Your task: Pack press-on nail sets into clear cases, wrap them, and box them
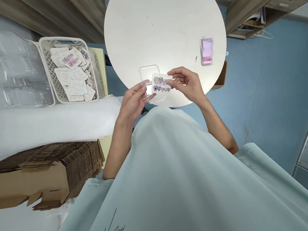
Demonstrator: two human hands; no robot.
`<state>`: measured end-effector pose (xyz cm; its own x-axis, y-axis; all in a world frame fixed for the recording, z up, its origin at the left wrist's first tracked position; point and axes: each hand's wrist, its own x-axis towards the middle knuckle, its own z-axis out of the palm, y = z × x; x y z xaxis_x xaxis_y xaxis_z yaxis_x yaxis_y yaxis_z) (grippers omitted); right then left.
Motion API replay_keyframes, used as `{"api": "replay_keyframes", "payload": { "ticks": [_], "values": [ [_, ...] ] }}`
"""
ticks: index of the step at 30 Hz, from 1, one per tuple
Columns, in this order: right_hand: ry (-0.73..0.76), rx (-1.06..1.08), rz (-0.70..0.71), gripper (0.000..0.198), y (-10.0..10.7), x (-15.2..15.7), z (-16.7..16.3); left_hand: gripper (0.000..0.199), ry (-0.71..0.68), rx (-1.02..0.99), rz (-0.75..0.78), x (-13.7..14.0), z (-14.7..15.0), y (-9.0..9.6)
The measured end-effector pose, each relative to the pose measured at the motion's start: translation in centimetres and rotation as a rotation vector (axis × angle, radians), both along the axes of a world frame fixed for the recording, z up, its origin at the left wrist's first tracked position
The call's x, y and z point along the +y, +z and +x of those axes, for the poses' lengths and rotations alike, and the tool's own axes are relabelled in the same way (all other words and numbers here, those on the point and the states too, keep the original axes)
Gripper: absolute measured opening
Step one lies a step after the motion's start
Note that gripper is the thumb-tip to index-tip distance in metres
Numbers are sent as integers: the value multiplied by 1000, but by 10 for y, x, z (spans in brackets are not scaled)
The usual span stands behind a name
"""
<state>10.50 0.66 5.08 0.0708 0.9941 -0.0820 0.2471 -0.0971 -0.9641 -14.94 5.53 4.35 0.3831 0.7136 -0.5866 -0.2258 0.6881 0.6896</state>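
Note:
My left hand [136,99] grips a clear plastic case [149,70] that lies opened out, at the near edge of the round white table [159,24]. Between thumb and fingers, my right hand [186,84] holds a small white card of press-on nails [161,83], with two rows of purple and pink pieces on it. The card is held over the right part of the case and hides some of it. Whether the card touches the case, I cannot tell.
On the left stands a white basket [93,68] of similar cards, beside stacked clear plastic boxes [9,74]. Nearer lie white wrapping sheets [47,124] and folded cardboard boxes [42,175]. A blurred pinkish phone-like object [207,51] rests on the table's right side. Wooden shelving [264,2] stands at right.

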Motion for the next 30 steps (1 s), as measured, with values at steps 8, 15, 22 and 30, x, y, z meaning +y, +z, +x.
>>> {"api": "replay_keyframes", "payload": {
  "ticks": [8, 15, 22, 30],
  "values": [
    [104, -111, 6, 56, 11, -1, -17, 38, -35, -30, 8, -1, 0, 9],
    [154, -152, -1, 49, 10, -7, -20, 36, -28, -23, 11, -3, -7, 12],
    [176, -216, 78, 41, 7, -12, -24, 37, -22, -41, 8, -6, -12, 15],
    [150, -265, 80, 41, -3, -18, -30, 36, -34, -53, 0, -9, -16, 17]
  ]
}}
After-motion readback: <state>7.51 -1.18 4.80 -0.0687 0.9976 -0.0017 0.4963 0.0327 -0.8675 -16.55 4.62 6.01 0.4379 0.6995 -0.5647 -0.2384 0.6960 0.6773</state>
